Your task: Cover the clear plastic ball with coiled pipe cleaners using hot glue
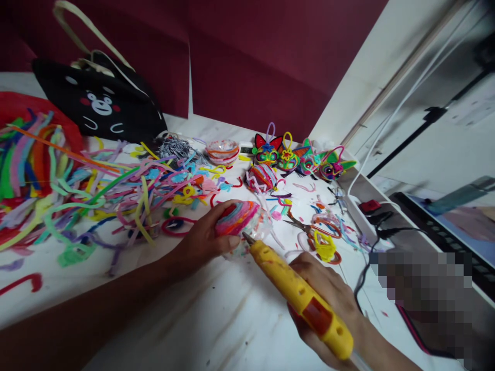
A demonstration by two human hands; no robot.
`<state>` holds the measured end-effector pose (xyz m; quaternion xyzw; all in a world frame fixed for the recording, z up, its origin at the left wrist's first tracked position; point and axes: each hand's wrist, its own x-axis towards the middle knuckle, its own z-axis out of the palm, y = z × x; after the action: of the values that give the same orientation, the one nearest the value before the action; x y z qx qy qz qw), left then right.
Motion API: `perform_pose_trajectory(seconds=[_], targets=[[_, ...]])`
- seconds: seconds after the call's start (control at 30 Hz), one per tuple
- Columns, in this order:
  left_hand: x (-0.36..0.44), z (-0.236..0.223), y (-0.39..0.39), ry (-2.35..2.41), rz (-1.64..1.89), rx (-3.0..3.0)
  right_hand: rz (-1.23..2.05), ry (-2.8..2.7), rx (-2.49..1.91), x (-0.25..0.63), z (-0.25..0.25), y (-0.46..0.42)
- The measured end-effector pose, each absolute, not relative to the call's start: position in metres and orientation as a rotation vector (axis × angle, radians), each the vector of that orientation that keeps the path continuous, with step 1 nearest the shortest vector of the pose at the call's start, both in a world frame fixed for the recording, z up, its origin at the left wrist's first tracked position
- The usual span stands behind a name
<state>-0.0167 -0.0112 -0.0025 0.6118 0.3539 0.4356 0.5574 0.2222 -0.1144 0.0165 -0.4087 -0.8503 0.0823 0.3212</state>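
My left hand (204, 229) is closed around a clear plastic ball (242, 219), partly covered in bands of pink, orange and blue pipe cleaner. A yellow hot glue gun (288, 281) is gripped in my right hand (328, 293), its metal nozzle at the lower right side of the ball; whether it touches I cannot tell. Just beyond the ball sits another wrapped ball (262, 178) in red, orange and purple. Scissors (305, 226) lie to the right, beside a yellow coil of pipe cleaner (325, 246). My right hand's fingers are partly hidden behind the gun.
Loose pipe cleaners (139, 190) cover the table's left side, near a red bag (71, 126). A black tote bag (102, 103) stands behind. Finished animal-faced ornaments (288, 157) and a half-wrapped bowl shape (222, 151) line the back. Black cables (386, 232) run along the right.
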Motion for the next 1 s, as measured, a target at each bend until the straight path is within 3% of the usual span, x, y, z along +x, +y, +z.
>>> perform_pose_trajectory(seconds=[0.43, 1.0], targets=[[-0.0150, 0.0042, -0.0180, 0.798, 0.997, 1.299, 0.019, -2.101, -1.186, 0.2258, 0.0121, -0.1100], [-0.0149, 0.0022, -0.0158, 0.762, 1.018, 1.384, 0.000, -2.153, -1.141, 0.2218, 0.0192, -0.1111]])
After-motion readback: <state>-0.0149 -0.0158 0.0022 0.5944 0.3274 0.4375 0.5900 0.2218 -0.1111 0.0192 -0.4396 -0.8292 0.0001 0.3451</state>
